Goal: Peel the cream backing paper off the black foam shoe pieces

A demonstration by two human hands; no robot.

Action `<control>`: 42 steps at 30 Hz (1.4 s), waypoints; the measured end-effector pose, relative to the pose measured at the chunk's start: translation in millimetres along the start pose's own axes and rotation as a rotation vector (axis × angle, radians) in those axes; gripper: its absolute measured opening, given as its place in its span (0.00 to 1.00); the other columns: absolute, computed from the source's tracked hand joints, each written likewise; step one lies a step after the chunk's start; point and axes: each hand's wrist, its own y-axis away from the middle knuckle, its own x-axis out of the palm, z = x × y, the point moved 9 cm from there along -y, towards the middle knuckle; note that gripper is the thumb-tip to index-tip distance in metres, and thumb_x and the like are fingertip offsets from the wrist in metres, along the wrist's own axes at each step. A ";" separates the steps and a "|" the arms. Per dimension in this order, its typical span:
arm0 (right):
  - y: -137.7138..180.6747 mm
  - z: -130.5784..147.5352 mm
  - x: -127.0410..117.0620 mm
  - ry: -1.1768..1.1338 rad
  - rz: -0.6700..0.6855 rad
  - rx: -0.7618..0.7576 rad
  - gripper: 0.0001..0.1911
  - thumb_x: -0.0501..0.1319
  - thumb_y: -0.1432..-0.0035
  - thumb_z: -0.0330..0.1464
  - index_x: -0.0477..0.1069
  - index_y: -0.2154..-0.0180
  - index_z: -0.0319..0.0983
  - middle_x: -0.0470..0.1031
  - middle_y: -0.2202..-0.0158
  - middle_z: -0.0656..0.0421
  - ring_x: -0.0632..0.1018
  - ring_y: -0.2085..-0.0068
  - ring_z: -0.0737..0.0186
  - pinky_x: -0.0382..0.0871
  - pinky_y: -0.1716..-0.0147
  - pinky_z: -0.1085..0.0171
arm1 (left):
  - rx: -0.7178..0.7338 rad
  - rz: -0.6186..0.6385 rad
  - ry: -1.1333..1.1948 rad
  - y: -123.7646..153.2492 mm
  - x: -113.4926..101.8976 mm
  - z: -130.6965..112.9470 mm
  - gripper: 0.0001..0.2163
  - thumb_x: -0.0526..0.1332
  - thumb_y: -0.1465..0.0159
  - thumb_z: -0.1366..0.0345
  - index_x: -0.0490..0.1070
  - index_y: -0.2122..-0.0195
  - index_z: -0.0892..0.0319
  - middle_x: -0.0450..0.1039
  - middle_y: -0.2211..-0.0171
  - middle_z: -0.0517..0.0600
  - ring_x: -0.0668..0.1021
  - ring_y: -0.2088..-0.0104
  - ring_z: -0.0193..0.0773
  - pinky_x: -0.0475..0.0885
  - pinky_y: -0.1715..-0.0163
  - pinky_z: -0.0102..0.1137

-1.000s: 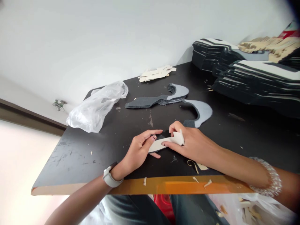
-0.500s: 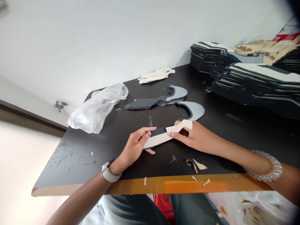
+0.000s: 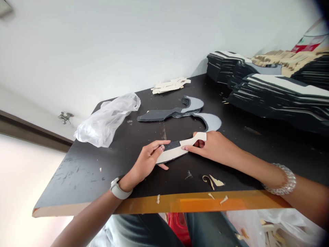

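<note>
A dark strip (image 3: pixel 172 145) topped by a pale strip (image 3: pixel 167 155) is held between the two hands, near the middle of the desk's front edge (image 3: pixel 138 205). Its long axis runs slantwise to that edge, the right end farther from it. The left hand (image 3: pixel 147 161) grips the left end, thumb on top, one fingertip showing beneath. The right hand (image 3: pixel 216 145) has thumb and bent forefinger closed on the pale strip, whose notched tip lies across the forefinger, toward the back edge. Both hands touch the work, so neither is nearer. A grey curved piece (image 3: pixel 213 122) lies just beyond the right knuckles; whether it joins the dark strip I cannot tell
</note>
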 end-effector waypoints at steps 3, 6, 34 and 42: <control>-0.9 2.6 -5.0 -0.053 -0.003 -0.033 0.17 0.55 0.41 0.47 0.66 0.73 0.42 0.72 0.79 0.61 0.72 0.76 0.63 0.57 0.77 0.65 | 0.081 -0.011 -0.151 -1.0 -4.4 -4.4 0.16 0.56 0.35 0.59 0.72 0.49 0.59 0.74 0.63 0.52 0.77 0.68 0.38 0.76 0.71 0.31; -1.8 3.4 -6.6 -0.077 -0.008 -0.038 0.15 0.53 0.39 0.43 0.67 0.71 0.41 0.74 0.76 0.60 0.73 0.74 0.63 0.58 0.76 0.66 | 0.349 -0.110 -0.466 5.0 -9.7 -27.0 0.13 0.55 0.34 0.63 0.72 0.50 0.56 0.70 0.48 0.54 0.72 0.48 0.47 0.70 0.50 0.40; -4.5 0.5 -6.6 0.430 -0.029 0.071 0.21 0.44 0.33 0.44 0.69 0.65 0.41 0.77 0.71 0.52 0.77 0.69 0.53 0.50 0.77 0.65 | 0.556 0.348 -0.876 21.8 46.1 -19.6 0.25 0.52 0.32 0.55 0.51 0.35 0.50 0.49 0.33 0.50 0.49 0.33 0.47 0.42 0.35 0.48; -7.0 -26.0 -23.1 0.316 -0.091 0.205 0.24 0.47 0.39 0.53 0.66 0.73 0.42 0.74 0.75 0.57 0.74 0.72 0.56 0.53 0.77 0.65 | 0.572 0.348 -1.084 23.3 46.8 -16.6 0.24 0.48 0.30 0.54 0.48 0.34 0.50 0.46 0.32 0.46 0.47 0.32 0.43 0.46 0.34 0.47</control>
